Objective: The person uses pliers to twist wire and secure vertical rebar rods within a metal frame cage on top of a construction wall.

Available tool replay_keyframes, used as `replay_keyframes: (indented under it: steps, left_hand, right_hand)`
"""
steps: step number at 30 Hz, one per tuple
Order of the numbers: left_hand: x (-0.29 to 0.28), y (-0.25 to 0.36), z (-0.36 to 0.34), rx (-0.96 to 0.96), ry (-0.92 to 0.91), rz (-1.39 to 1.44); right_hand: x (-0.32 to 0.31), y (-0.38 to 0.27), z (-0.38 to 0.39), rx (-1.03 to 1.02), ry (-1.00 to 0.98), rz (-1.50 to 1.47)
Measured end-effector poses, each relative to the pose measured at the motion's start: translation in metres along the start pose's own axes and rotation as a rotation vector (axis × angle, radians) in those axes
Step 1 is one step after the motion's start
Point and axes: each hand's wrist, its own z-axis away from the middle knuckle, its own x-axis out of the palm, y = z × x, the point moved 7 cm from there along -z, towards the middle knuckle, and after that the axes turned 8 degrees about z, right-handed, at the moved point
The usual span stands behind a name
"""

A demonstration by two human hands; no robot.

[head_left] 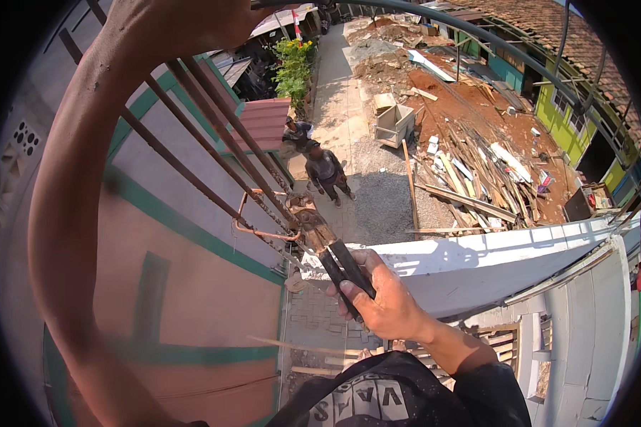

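My left arm rises along the left side, and my left hand (174,21) is cut off at the top edge, its fingers out of sight beside upright rusty rebars (221,124) and a dark curved bar (477,25). My right hand (374,299) is closed on the long black handles of a bolt cutter (338,263). The cutter's rusty head (306,213) is at the lower part of the rebars, beside a square wire stirrup (260,233); whether its jaws grip a bar I cannot tell.
I am high above a paved lane (335,85), where two people (324,171) stand below. A white wall ledge (477,252), a pink-and-green wall (178,299), a wooden slatted structure (491,341), a timber heap (484,185) and green houses (563,121) surround me.
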Motion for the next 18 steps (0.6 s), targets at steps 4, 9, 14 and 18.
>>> replay_keyframes:
  steps: [4, 9, 14, 18]
  left_hand:
    - [0.005, -0.007, -0.006, -0.125, -0.173, -0.016]
    - [0.007, -0.039, -0.01, -0.139, -0.194, -0.017]
    - [-0.033, -0.086, -0.06, -0.011, 0.105, 0.068]
    - [-0.087, -0.159, -0.087, -0.286, 0.416, 0.194]
  right_hand:
    - [0.008, -0.014, 0.021, 0.15, -0.323, -0.99]
    - [0.002, 0.009, 0.041, 0.111, 0.011, -1.028]
    - [0.047, 0.053, 0.018, 0.339, -0.18, -1.045]
    - [0.06, 0.06, 0.03, 0.286, -0.165, -0.991]
